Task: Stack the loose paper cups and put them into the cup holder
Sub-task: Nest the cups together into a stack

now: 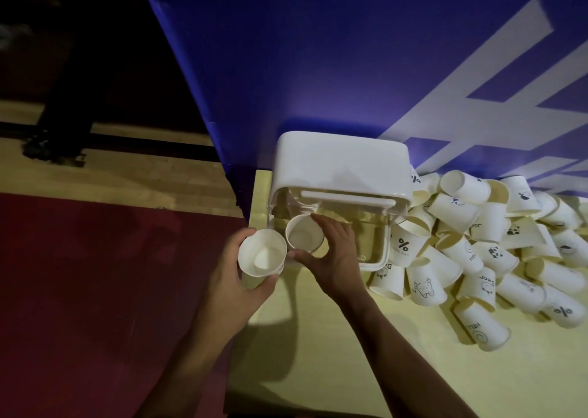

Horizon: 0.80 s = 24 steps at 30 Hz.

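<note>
The right hand (334,258) pinches one paper cup (304,234) between thumb and fingers at the white cup holder (340,159) mouth. The left hand (232,277) grips a second cup (262,253) beside it, mouth up. Well over twenty loose cups (490,249) lie heaped on the table (350,354), right of the holder.

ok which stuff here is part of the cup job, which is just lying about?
Job: white paper cup in left hand; second white paper cup in right hand; white plastic cup holder; pile of loose white paper cups.
Not job: blue banner with white lettering; red floor mat; pale yellow table.
</note>
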Available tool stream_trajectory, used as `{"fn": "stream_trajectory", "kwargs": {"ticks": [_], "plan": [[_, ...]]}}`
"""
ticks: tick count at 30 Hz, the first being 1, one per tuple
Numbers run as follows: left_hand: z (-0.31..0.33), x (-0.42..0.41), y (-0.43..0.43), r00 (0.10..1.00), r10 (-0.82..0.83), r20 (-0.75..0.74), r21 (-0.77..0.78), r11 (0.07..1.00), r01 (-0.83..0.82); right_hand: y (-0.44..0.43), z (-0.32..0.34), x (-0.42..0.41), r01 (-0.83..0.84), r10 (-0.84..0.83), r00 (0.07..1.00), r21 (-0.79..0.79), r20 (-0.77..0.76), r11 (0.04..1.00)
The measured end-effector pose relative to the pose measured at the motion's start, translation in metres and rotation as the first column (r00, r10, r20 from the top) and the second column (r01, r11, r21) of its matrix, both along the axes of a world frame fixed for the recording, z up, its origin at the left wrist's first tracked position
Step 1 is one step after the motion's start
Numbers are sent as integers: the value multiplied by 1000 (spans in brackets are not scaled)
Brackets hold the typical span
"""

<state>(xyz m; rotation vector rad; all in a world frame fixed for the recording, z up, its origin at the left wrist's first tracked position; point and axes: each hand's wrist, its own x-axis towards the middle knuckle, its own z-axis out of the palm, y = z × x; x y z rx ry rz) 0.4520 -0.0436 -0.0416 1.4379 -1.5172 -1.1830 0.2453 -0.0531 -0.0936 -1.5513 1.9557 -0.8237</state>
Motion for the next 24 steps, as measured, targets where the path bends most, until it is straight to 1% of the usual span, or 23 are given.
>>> {"fn": "stream_trajectory", "kwargs": {"ticks": [4, 6, 8, 10, 12, 13, 15, 17, 21, 24], "plan": [[7, -11, -8, 1000, -16, -22, -36, 999, 15, 2, 1, -2, -27, 26, 999, 16, 32, 1000], [10, -18, -12, 1000, -22, -5, -69, 997, 21, 8, 7, -4, -34, 33, 997, 4, 73, 999], [10, -23, -16, 1000, -23, 9, -76, 997, 24, 16, 19, -6, 39, -35, 987, -24, 158, 999], [10, -30, -21, 999, -40, 34, -95, 994, 43, 25, 40, -5, 146, -130, 947, -33, 292, 989], [10, -39, -25, 994, -77, 81, -126, 988, 87, 29, 61, -3, 166, -134, 910, -48, 392, 985], [9, -44, -27, 990, -94, 104, -141, 984, 108, 30, 68, -2, 150, -111, 906, -64, 409, 987], [8, -53, -29, 983, -125, 131, -155, 977, 145, 30, 76, -2, 100, -53, 915, -98, 399, 990], [2, -59, -31, 978, -147, 147, -155, 973, 170, 28, 75, -4, 77, -29, 926, -114, 376, 990], [-14, -65, -38, 969, -158, 192, -103, 978, 180, 25, 61, -9, 74, -39, 939, -92, 341, 993], [-29, -66, -40, 956, -169, 241, -65, 980, 190, 21, 43, -13, 45, -32, 957, -40, 288, 998]]}}
